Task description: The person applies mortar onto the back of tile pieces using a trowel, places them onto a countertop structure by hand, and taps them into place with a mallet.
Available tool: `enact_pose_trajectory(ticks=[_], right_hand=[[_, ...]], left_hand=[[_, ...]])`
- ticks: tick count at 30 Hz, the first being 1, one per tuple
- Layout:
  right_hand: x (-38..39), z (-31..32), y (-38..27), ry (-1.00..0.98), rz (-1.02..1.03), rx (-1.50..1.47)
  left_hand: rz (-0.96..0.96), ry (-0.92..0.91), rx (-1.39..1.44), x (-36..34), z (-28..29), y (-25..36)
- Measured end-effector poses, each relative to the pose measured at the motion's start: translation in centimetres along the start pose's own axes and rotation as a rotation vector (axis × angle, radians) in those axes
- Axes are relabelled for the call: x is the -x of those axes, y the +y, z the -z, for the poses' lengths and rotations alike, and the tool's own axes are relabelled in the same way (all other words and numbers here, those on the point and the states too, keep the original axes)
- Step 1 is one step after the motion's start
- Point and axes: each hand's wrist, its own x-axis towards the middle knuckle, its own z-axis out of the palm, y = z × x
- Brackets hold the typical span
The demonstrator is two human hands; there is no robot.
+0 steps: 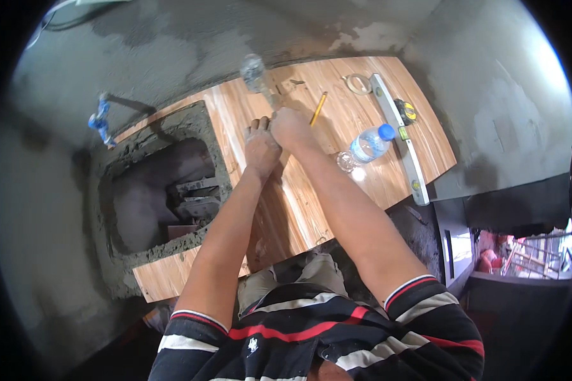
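My right hand [292, 129] is closed round the narrow handle of a tool [254, 73] with a blurred, greyish head, whose exact kind I cannot make out. The tool's head points to the far edge of the wood-grain board [337, 82]. Right beside it, my left hand [262, 147] is low over the board with its fingers bent; anything in them is hidden. A yellow pencil [319, 108] lies just right of my right hand. Nearer me on the right is a clear plastic water bottle [370, 143] with a blue cap, lying tilted across the board.
A long spirit level [403, 140] lies along the board's right side, beside a yellow-black tape measure [405, 112] and a tape roll [358, 84]. A cement-edged rectangular opening [156, 190] is on the left. A blue-wrapped fitting [100, 120] sticks out of the grey wall.
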Motion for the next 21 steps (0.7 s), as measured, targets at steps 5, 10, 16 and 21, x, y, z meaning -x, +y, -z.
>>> enact_pose_trajectory(ticks=[5,10,16,21], right_hand=[[-0.1,0.7,-0.7,0.012,-0.063,-0.13],[-1.1,1.7,0.9,-0.042,-0.077,-0.155],[-0.9,0.5,1.2,0.041,-0.003,-0.135],[-0.3,0.4,0.9,0.034,-0.017,-0.209]], left_hand=[[0.022,-0.052,-0.039,0.0,0.5,-0.2],[-0.006,-0.055,-0.017,-0.4,0.2,0.0],[-0.016,-0.05,-0.014,-0.5,-0.1,-0.2],[-0.016,-0.022,-0.062,-0.1,-0.4,-1.1]])
